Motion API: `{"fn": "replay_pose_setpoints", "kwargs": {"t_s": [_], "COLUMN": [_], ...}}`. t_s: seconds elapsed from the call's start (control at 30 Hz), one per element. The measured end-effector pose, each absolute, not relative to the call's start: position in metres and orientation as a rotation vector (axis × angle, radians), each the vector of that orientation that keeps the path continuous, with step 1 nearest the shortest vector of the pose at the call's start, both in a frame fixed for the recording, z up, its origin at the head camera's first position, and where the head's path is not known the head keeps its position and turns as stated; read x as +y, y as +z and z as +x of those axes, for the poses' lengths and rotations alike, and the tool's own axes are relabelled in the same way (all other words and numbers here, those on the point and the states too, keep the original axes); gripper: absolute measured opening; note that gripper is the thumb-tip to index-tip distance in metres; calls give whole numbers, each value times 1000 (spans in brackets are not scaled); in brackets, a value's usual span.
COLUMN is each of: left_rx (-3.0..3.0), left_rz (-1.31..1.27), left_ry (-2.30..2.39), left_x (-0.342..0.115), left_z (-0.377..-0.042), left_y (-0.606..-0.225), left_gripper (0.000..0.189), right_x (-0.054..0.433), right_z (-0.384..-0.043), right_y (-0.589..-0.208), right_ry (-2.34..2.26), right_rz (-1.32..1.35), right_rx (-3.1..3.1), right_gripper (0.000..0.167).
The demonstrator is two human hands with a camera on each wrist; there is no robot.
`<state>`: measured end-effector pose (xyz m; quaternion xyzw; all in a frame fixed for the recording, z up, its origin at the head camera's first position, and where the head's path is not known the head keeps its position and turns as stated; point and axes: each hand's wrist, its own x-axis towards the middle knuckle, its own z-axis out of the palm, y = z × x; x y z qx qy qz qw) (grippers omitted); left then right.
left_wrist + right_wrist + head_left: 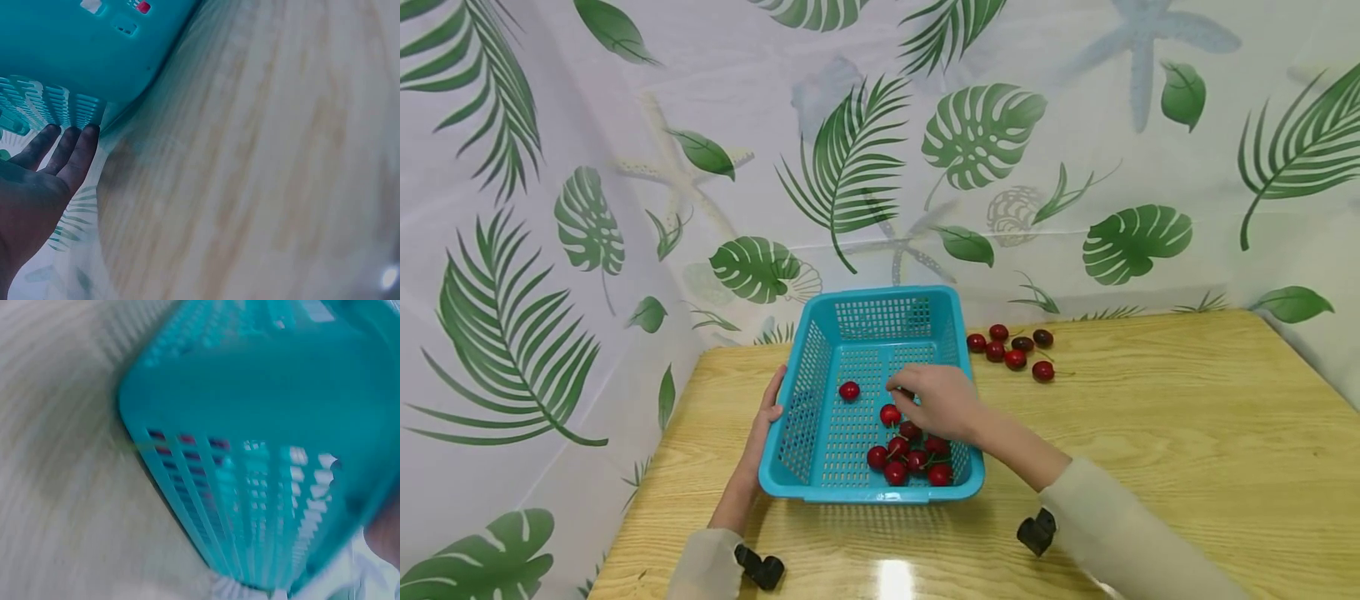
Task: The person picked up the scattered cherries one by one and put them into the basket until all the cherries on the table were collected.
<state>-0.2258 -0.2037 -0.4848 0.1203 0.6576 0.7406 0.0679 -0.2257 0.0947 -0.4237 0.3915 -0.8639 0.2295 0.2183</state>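
Observation:
A blue plastic basket (880, 495) with perforated walls stands on the wooden table. My left hand (767, 417) grips its left rim, thumb at the edge and fingers along the outside; the left wrist view shows those fingers (80, 159) against the slotted wall. Over the right half of the basket, my right hand (943, 404) reaches inside, thumb and fingertips pinching a dark cherry (907, 392) that is mostly hidden. Several red cherries (896, 472) lie clustered in the basket's near right corner, and a single cherry (849, 391) sits apart toward the left.
Several more cherries (1015, 359), some with stems, lie on the table (1150, 442) just right of the basket's far end. A leaf-patterned sheet (985, 133) hangs behind the table and along its left side.

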Motion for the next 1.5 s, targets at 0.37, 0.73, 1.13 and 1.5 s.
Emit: {"fn": "replay_pose_setpoints", "kwargs": {"t_s": [0.37, 0.73, 1.13, 1.5], "left_rx": [1965, 1970, 1975, 1970], "left_rz": [338, 322, 329, 358], "left_ry": [2235, 2234, 2230, 2235], "left_x": [-202, -201, -200, -202], "left_z": [-224, -223, -222, -222], "left_y": [-477, -474, -473, -477], "left_gripper": [71, 71, 70, 69], "right_x": [175, 255, 304, 318], "right_z": [-239, -246, -251, -256], "right_y": [-412, -429, -447, -464], "right_ry": [894, 825, 801, 748], "right_rz": [693, 387, 253, 267], "right_rx": [-2387, -2661, -2847, -3014], "right_gripper": [15, 23, 32, 29]}}
